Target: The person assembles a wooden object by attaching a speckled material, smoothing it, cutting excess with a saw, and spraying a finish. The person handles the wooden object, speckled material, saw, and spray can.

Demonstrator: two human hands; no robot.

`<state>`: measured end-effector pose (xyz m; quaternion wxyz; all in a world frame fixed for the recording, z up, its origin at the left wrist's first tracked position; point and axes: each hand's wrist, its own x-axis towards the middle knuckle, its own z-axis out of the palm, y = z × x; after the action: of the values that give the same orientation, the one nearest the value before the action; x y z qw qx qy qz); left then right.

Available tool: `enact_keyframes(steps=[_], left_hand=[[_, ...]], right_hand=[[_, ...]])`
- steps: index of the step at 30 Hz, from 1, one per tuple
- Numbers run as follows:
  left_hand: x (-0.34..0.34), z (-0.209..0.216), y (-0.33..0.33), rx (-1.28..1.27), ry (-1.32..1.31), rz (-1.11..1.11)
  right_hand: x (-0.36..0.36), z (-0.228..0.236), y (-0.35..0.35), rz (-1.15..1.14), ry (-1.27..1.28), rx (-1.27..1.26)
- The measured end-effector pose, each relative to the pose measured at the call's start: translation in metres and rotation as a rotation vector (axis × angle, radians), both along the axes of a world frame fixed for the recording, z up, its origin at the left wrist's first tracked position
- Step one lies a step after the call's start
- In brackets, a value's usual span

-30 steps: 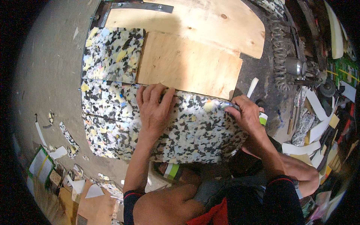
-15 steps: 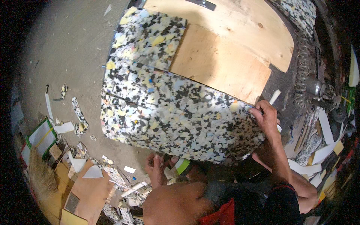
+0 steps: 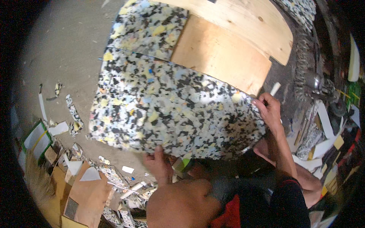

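Observation:
A large sheet of speckled rebonded foam (image 3: 163, 106), black, white and yellow, lies across the near part of a pale plywood board (image 3: 224, 53). My left hand (image 3: 159, 165) grips the sheet's near edge, with the thumb on top and the fingers hidden below. On the right, my right hand (image 3: 269, 112) pinches the sheet's far right corner beside the plywood. A smaller speckled foam piece (image 3: 148, 32) covers the board's left part, its near side meeting the big sheet. Close to my right hand a white stick-like handle (image 3: 275, 89) points up and away.
Foam offcuts (image 3: 74, 114) and scraps litter the grey floor at left. Brown board pieces (image 3: 85, 192) and a straw broom (image 3: 38, 174) lie at lower left. White strips (image 3: 325, 121) are heaped at right, near a coiled metal spring (image 3: 302, 72). Another foam piece (image 3: 298, 11) is at far right.
My left hand has taken hold of the foam sheet's near edge. The sheet's left end has shifted left, and a slit seen there earlier no longer shows. My right hand keeps its corner grip.

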<state>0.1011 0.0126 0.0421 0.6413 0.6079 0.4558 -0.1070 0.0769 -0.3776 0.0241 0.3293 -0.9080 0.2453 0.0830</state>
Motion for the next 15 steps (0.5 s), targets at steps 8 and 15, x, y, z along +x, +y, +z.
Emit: enact_keyframes(steps=[8,15], left_hand=[[0.003,-0.013,0.002,0.004,0.135,-0.052],[0.007,-0.014,-0.004,0.048,0.203,-0.063]], right_hand=[[-0.026,0.007,-0.002,0.086,0.056,-0.235],[-0.057,0.015,-0.034,0.063,0.225,-0.055]])
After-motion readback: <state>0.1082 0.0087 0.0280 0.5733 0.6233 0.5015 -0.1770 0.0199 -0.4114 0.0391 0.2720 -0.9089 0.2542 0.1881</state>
